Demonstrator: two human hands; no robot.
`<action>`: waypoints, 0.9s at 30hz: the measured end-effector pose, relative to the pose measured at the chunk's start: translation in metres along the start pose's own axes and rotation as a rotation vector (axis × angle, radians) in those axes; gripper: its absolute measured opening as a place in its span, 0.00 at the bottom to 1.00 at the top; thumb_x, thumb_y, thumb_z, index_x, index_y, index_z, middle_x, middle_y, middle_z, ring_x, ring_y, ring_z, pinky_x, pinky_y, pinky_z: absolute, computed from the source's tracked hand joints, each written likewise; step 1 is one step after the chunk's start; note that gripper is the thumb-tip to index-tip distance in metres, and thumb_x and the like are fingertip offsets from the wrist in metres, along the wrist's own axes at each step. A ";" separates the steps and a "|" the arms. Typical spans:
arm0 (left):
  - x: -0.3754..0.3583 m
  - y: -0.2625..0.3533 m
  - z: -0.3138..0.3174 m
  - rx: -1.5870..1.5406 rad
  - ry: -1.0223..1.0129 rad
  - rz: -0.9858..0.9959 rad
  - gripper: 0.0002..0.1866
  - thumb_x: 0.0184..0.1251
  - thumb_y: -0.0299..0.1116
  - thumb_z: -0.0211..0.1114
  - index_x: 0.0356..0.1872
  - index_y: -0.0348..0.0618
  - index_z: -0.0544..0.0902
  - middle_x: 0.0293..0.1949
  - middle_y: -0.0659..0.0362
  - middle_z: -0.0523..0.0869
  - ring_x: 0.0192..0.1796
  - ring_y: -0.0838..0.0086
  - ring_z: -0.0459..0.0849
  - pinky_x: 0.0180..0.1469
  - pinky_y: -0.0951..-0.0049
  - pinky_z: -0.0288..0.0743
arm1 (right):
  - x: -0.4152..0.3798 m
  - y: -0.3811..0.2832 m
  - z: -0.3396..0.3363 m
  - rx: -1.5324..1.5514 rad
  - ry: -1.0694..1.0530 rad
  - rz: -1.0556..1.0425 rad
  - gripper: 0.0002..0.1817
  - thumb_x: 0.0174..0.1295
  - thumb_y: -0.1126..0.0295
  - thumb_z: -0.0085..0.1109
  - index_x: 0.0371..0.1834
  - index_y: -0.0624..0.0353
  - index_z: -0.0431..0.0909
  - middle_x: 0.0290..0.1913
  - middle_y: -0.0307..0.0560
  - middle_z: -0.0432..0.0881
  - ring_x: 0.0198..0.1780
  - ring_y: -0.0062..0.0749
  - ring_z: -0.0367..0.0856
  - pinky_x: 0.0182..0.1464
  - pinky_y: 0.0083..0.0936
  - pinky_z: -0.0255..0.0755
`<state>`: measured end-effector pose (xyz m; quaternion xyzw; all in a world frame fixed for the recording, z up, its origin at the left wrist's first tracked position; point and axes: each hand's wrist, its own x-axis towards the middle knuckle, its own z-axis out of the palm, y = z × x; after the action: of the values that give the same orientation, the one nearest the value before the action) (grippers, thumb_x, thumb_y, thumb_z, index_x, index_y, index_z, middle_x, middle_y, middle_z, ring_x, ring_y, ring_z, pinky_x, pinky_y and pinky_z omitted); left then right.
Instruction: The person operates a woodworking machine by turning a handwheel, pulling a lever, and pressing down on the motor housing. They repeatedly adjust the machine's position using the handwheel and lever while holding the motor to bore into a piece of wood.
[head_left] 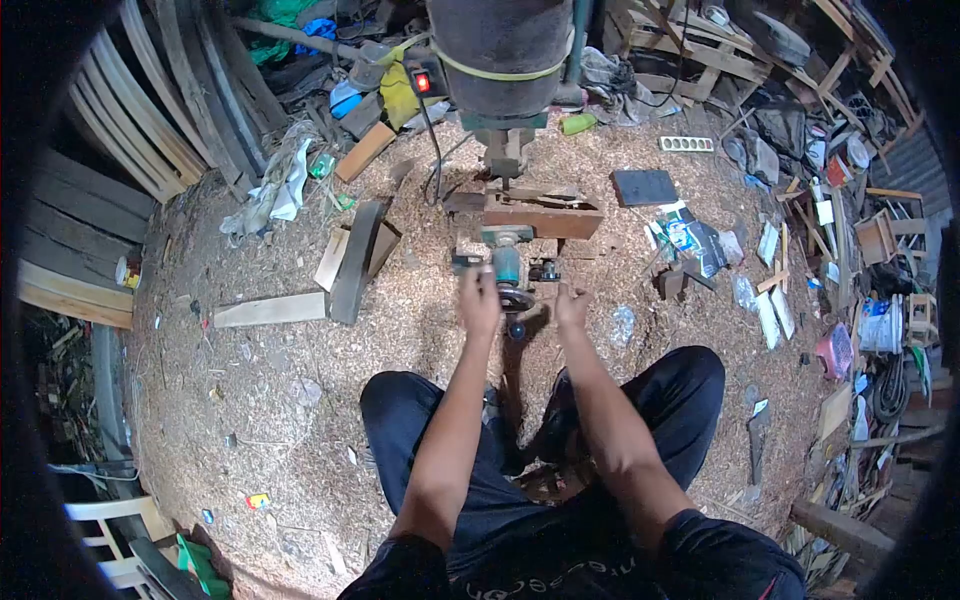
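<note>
fingers of left hand (479, 300) on teal power tool (508, 275), right hand (571, 305) beside it

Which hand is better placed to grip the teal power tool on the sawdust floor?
The left hand, probably. It sits right beside the teal power tool, level with its body and apparently touching it. The right hand is a little apart, on the tool's other side, with curled fingers.

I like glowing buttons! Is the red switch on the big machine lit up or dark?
Lit up. The red switch glows bright against the dark machine. Whether the machine is running, I cannot tell.
</note>
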<state>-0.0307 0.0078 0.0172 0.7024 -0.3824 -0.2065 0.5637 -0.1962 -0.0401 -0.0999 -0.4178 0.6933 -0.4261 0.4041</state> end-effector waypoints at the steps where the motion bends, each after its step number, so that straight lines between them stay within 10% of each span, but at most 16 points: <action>1: -0.002 0.000 0.001 0.126 -0.012 0.153 0.16 0.73 0.41 0.62 0.35 0.36 0.81 0.36 0.49 0.82 0.42 0.55 0.80 0.50 0.59 0.72 | 0.000 0.002 0.001 -0.103 -0.029 0.119 0.35 0.70 0.51 0.62 0.66 0.70 0.64 0.50 0.60 0.80 0.47 0.45 0.81 0.50 0.35 0.77; 8: 0.001 -0.006 -0.005 0.019 -0.112 0.020 0.09 0.62 0.32 0.64 0.40 0.39 0.81 0.41 0.46 0.84 0.46 0.51 0.83 0.53 0.57 0.75 | -0.075 -0.080 -0.004 0.083 -0.125 0.064 0.42 0.71 0.41 0.54 0.67 0.74 0.63 0.53 0.61 0.77 0.53 0.43 0.78 0.57 0.35 0.73; 11: -0.001 -0.015 -0.004 0.025 -0.133 -0.006 0.10 0.62 0.33 0.64 0.41 0.40 0.81 0.41 0.46 0.84 0.46 0.51 0.84 0.53 0.57 0.75 | -0.106 -0.072 0.004 0.339 -0.143 0.022 0.38 0.70 0.50 0.61 0.69 0.70 0.60 0.54 0.59 0.79 0.53 0.42 0.81 0.57 0.36 0.74; 14: 0.004 -0.007 -0.007 0.061 -0.129 0.062 0.11 0.62 0.34 0.64 0.43 0.41 0.80 0.41 0.46 0.84 0.47 0.51 0.84 0.53 0.57 0.76 | -0.133 -0.114 -0.024 -0.042 -0.294 -0.488 0.35 0.67 0.59 0.65 0.69 0.68 0.60 0.56 0.60 0.79 0.55 0.46 0.82 0.58 0.38 0.75; 27: -0.001 -0.005 -0.006 0.044 -0.215 0.068 0.14 0.65 0.35 0.64 0.46 0.39 0.79 0.47 0.45 0.83 0.52 0.49 0.82 0.58 0.58 0.74 | -0.077 -0.074 -0.047 -0.004 -0.594 -0.527 0.30 0.55 0.82 0.54 0.66 0.67 0.70 0.51 0.62 0.83 0.55 0.45 0.85 0.56 0.34 0.78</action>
<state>-0.0261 0.0127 0.0141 0.6751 -0.4689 -0.2528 0.5105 -0.1966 0.0211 -0.0006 -0.6870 0.4162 -0.3745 0.4632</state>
